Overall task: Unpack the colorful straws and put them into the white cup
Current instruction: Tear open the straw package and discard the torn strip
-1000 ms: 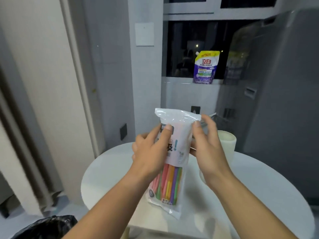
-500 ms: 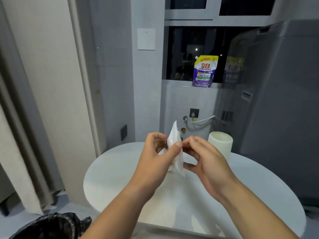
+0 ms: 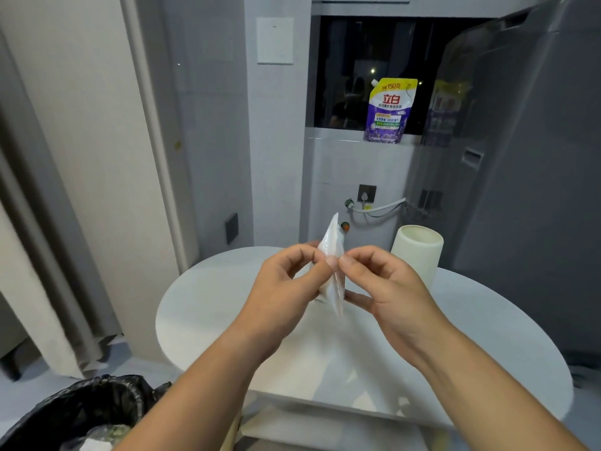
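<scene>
The clear plastic straw packet is turned edge-on to me above the round white table, so the colorful straws inside are hidden. My left hand pinches its top edge between thumb and fingers. My right hand pinches the same edge from the other side, thumbs almost touching. The white cup stands upright on the table just right of my right hand, its mouth open and nothing visible inside.
A bin with a black liner sits on the floor at lower left. A purple detergent pouch stands on the window ledge. A grey appliance fills the right side behind the table. A curtain hangs at left.
The packet went from facing me with the straws showing to edge-on. Both hands moved from its sides to pinching its top edge, close together.
</scene>
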